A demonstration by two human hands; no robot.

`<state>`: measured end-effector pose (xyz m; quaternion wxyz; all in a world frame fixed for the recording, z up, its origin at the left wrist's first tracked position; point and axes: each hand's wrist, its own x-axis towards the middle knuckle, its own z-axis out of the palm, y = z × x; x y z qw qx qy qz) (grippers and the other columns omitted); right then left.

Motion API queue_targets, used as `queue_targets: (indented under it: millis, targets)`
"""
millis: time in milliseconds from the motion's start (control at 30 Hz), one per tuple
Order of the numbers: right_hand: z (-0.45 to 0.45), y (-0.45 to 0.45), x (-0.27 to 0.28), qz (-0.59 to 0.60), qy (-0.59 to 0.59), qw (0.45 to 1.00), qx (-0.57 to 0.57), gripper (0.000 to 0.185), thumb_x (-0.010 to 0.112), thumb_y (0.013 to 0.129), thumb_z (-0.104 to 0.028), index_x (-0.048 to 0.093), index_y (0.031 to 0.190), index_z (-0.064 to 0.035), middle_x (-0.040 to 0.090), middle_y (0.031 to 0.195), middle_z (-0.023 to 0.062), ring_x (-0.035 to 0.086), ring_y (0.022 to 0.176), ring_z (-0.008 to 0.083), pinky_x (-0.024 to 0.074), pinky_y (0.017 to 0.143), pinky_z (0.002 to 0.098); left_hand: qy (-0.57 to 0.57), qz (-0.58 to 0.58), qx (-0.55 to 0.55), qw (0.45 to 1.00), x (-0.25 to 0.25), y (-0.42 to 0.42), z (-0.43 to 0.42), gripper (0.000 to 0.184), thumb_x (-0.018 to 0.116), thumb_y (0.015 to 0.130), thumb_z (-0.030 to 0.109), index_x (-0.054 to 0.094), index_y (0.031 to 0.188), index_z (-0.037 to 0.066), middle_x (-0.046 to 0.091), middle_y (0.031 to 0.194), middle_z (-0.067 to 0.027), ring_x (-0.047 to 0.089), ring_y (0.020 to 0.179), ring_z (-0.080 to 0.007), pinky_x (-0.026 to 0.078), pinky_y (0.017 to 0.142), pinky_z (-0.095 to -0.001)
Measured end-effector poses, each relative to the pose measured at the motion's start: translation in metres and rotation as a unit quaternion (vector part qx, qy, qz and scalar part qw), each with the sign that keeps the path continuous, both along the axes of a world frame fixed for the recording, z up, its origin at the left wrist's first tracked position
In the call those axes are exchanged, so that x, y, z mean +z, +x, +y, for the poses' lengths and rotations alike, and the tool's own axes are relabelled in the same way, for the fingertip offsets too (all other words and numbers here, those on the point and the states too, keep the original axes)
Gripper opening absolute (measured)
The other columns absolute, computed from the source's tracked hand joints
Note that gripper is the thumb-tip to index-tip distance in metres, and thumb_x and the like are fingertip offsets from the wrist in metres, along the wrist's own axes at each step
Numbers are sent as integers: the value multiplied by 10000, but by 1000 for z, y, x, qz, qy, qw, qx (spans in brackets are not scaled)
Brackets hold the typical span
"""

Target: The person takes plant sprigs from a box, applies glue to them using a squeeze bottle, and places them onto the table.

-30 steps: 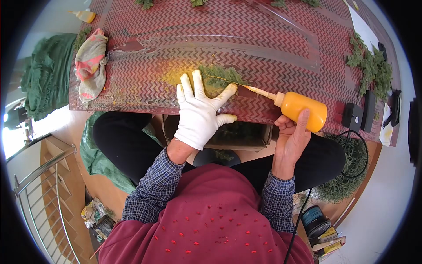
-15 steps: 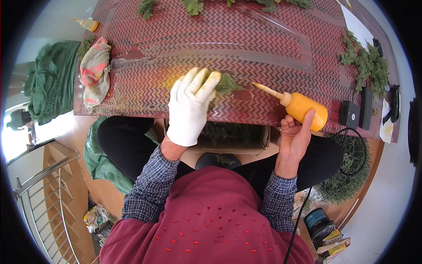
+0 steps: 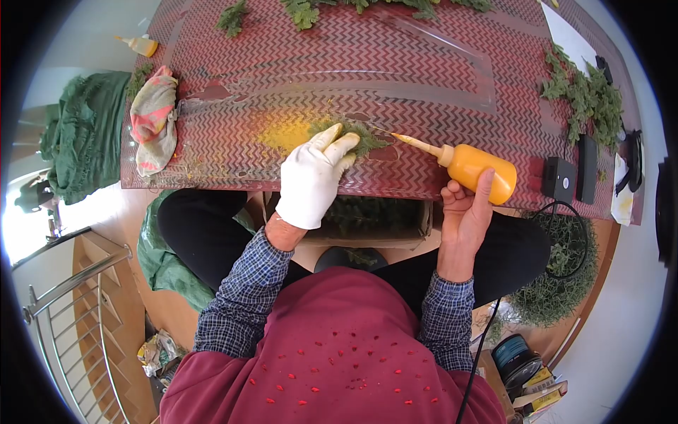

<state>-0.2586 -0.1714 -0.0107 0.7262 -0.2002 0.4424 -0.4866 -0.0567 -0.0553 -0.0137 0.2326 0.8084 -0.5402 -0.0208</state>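
Note:
My left hand (image 3: 314, 169), in a white glove stained yellow at the fingertips, is closed on a small green sprig (image 3: 367, 140) at the near part of the table. The glove partly hides the sprig. In my bare right hand (image 3: 466, 208) is an orange-yellow squeeze bottle (image 3: 483, 174) with a long thin nozzle. The bottle is tilted, its tip pointing left, close to the right end of the sprig but apart from it. Yellow specks (image 3: 286, 133) cover the table surface left of the sprig.
On the patterned table (image 3: 233, 53) are a stained cloth (image 3: 154, 116), a second bottle (image 3: 145, 46), green sprigs at the far edge (image 3: 304, 14) and a pile of sprigs (image 3: 590, 99) at right. A black box (image 3: 558, 179) with a cable sits near the right edge. Below is a carton (image 3: 424, 226).
My left hand has come down onto the sprig, its fingers bending in around it. My right hand has shifted slightly left and up with the bottle.

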Motion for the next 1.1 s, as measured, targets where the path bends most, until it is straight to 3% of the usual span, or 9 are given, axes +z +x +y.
queue_targets:
  millis: [233,467,667,767,867,1100]
  targets:
    - [0,-3,1,26,-4,1000,16,421,672,900,-366,553,1143,-43,645,915,84,601,643,140,517,570,261,35,6,-38,999,8,-7,6,390,700,807,213,650,1188,147,564,1297,-195,585,1121,-348,480,936,-396]
    - [-4,0,-2,10,18,1000,9,420,659,909,-369,557,1137,-32,652,902,90,608,631,131,524,560,250,55,50,13,997,19,-16,-7,468,649,849,200,553,1305,156,554,1300,-207,571,1123,-380,469,948,-397]
    - [-5,-2,-3,18,20,1000,10,431,658,909,-378,560,1123,-17,655,880,91,612,624,130,531,563,256,100,51,-10,994,18,-20,-5,532,667,840,250,520,1345,170,523,1310,-262,521,1190,-408,400,1013,-480]
    - [-5,-5,-4,25,16,1000,1,434,654,912,-379,562,1119,-9,655,875,91,611,622,130,531,562,257,95,12,-48,994,7,-21,7,581,683,823,314,508,1365,201,464,1367,-277,467,1243,-441,344,1042,-542]
    - [-2,-9,-4,21,12,1000,3,433,645,917,-379,568,1111,1,657,863,92,613,621,129,537,563,263,138,-55,-86,985,0,-23,15,691,714,741,442,501,1375,265,305,1476,-281,348,1320,-484,291,1072,-571]
    - [5,0,-4,19,-18,999,41,398,608,945,-349,569,1110,11,679,882,112,643,624,141,577,565,284,128,-37,-81,988,-7,-28,16,755,751,690,452,498,1378,275,263,1459,-339,274,1347,-507,267,1093,-567]
